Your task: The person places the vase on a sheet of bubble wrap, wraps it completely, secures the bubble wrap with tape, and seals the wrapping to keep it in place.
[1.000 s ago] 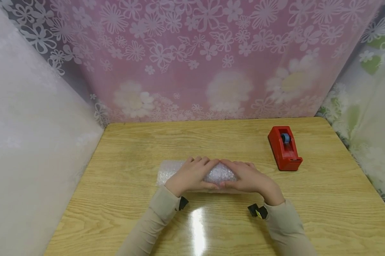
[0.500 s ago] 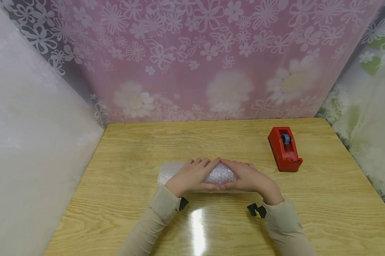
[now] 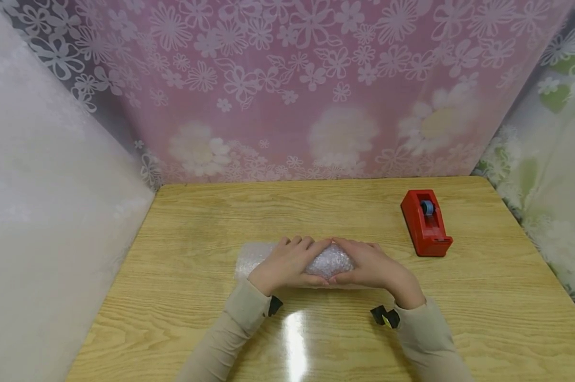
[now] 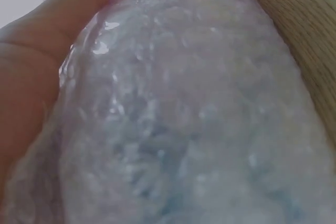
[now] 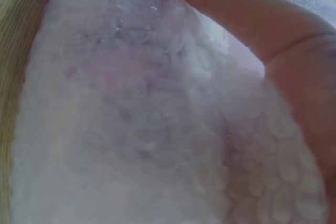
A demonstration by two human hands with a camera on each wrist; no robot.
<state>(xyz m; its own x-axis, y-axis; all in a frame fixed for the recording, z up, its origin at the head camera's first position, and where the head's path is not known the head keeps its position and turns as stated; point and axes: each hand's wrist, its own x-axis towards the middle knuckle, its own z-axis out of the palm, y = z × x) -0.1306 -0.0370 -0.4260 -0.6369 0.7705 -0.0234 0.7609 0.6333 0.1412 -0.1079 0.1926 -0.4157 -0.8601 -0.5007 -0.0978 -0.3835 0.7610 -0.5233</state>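
A roll of bubble wrap (image 3: 332,264) lies crosswise on the wooden table, its left end (image 3: 251,259) sticking out past the left hand. From the left the left hand (image 3: 289,265) grips it, fingers over the far side and thumb along the near side. The right hand (image 3: 373,266) holds it the same way from the right, and the two hands' index fingers and thumbs meet or nearly meet at the middle. Through the bubble wrap (image 4: 199,103) a bluish tint shows in the left wrist view; a faint pink shows in the right one. What is inside cannot be made out.
A red tape dispenser (image 3: 426,223) with a small roll of tape (image 3: 428,208) stands at the table's back right. The wooden table (image 3: 211,212) ends at a pink flowered curtain (image 3: 277,106). Light-coloured sheets hang at the left (image 3: 62,185) and right.
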